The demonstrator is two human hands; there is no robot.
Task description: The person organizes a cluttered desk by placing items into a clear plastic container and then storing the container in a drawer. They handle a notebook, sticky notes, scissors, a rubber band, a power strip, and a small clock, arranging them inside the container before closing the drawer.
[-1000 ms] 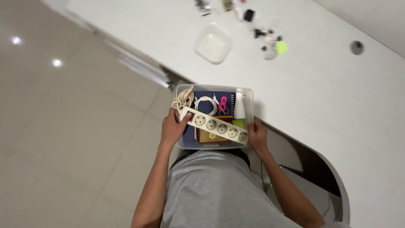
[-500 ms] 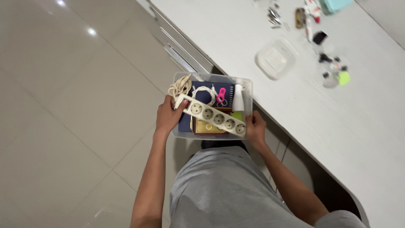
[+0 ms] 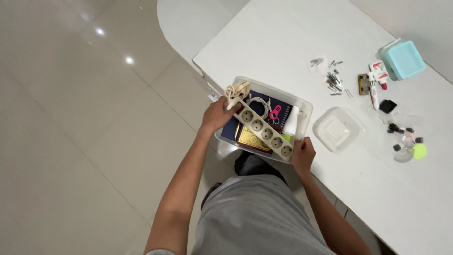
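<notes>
**Clear bin held at the surface edge, both hands on its sides**

Clear plastic bin (image 3: 306, 105) sits at the near left edge of the white surface (image 3: 292, 42), partly overhanging the floor (image 3: 71, 141). Left hand (image 3: 217, 114) is closed over the bin's left rim, thumb up against the end of the power strip (image 3: 266, 133). Right hand (image 3: 302, 154) is curled around the bin's near right corner, fingers wrapped on the wall.

Contents: the cream power strip lies diagonally on top, its coiled cord (image 3: 237, 89) bunched at the far left corner. Beneath it, a dark blue spiral notebook (image 3: 262, 97), a white cable loop, a pink ring-shaped item (image 3: 274, 113), a white tube (image 3: 291, 123) and a gold-trimmed flat box (image 3: 250, 137).

Just right of the bin, a small clear lidded container (image 3: 338, 129). Farther right, scattered screws (image 3: 331, 80), a teal box (image 3: 403, 59), small black parts and a lime green disc (image 3: 418, 151).
</notes>
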